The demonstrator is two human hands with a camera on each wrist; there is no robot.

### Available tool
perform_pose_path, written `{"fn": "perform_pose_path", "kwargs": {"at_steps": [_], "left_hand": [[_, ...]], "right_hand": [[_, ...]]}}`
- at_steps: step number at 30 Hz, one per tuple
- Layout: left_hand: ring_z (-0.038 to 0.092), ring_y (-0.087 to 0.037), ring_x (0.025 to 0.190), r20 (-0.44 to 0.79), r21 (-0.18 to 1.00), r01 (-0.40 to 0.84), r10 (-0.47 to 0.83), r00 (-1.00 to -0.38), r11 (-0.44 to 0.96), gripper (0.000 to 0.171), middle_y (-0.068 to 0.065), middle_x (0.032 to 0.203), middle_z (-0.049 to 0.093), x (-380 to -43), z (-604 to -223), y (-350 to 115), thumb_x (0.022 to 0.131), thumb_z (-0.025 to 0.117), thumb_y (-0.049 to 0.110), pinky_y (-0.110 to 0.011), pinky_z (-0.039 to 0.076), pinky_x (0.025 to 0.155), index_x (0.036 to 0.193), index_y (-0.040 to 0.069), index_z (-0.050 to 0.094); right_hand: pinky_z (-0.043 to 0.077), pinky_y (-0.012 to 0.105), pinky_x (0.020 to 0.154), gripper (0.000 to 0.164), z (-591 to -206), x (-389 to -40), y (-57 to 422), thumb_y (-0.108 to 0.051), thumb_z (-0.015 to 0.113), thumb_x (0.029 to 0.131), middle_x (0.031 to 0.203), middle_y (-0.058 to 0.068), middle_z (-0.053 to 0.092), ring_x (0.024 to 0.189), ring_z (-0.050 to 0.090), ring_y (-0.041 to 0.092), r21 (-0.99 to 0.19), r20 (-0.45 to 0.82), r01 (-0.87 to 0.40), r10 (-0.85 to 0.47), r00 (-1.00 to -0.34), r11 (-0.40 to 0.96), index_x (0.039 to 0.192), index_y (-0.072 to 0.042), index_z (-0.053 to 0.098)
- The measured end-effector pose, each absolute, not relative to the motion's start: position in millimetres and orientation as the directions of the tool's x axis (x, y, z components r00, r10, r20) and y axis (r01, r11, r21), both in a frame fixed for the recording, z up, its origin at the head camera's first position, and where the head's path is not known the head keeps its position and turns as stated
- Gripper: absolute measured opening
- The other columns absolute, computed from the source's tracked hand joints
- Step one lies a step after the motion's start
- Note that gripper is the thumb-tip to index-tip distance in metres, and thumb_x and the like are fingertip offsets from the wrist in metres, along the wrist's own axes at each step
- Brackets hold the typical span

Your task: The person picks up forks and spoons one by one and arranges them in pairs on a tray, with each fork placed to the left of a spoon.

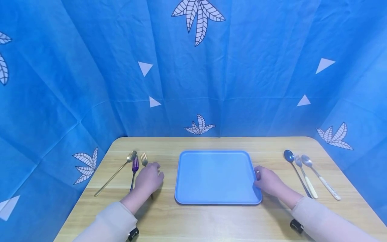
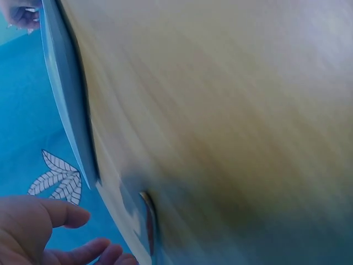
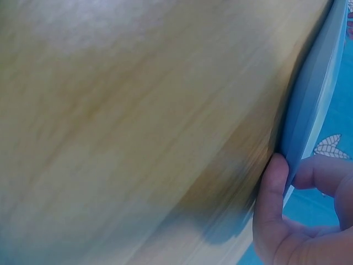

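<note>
A blue rectangular tray (image 1: pixel 216 178) lies in the middle of the table. My right hand (image 1: pixel 269 181) pinches its right rim, and the right wrist view shows the thumb (image 3: pixel 274 176) and index finger on either side of that rim. To the tray's left, my left hand (image 1: pixel 149 179) hovers over a gold-toned fork (image 1: pixel 144 158), hiding the middle of it. In the left wrist view the thumb and fingers stand apart with nothing between them, and the end of the fork handle (image 2: pixel 149 223) shows beside them. A purple fork (image 1: pixel 135 164) lies just left of this hand.
A long-handled spoon (image 1: pixel 121 168) lies at the far left. On the right are a dark spoon (image 1: pixel 289 156), a fork with a pale handle (image 1: pixel 308 181) and a spoon with a patterned handle (image 1: pixel 326 186). Blue curtains (image 1: pixel 257 84) stand behind the wooden table (image 1: pixel 208 222).
</note>
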State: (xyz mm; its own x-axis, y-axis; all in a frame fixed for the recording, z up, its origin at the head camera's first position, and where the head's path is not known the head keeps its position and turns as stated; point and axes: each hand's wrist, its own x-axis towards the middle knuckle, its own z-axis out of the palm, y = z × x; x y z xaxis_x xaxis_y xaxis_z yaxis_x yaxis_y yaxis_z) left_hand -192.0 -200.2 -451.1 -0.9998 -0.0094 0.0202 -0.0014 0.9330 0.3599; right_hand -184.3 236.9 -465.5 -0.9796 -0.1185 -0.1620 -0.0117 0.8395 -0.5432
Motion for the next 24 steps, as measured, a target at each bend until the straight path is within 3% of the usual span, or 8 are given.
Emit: {"fn": "perform_pose_path", "kwargs": {"at_steps": [10, 24], "left_hand": [[0.062, -0.040, 0.095, 0.038, 0.295, -0.045, -0.058, -0.998, 0.954, 0.040, -0.024, 0.113, 0.061, -199, -457, -219, 0.091, 0.063, 0.020, -0.052, 0.055, 0.068, 0.120, -0.007, 0.060], [0.059, -0.033, 0.069, 0.019, 0.315, -0.090, -0.101, -0.995, 0.945, 0.039, -0.025, 0.089, 0.056, -203, -461, -227, 0.091, 0.060, 0.013, -0.048, 0.054, 0.059, 0.113, -0.019, 0.053]], "right_hand": [[0.056, 0.044, 0.075, 0.055, -465, -184, 236, 0.002, 0.070, 0.080, 0.091, 0.012, 0.066, 0.082, 0.064, 0.025, -0.549, -0.168, -0.001, -0.112, -0.979, 0.836, 0.128, 0.018, 0.048], [0.056, 0.045, 0.077, 0.054, -464, -184, 236, 0.002, 0.071, 0.080, 0.092, 0.013, 0.067, 0.084, 0.065, 0.027, -0.557, -0.170, 0.007, -0.105, -0.980, 0.830, 0.127, 0.017, 0.049]]}}
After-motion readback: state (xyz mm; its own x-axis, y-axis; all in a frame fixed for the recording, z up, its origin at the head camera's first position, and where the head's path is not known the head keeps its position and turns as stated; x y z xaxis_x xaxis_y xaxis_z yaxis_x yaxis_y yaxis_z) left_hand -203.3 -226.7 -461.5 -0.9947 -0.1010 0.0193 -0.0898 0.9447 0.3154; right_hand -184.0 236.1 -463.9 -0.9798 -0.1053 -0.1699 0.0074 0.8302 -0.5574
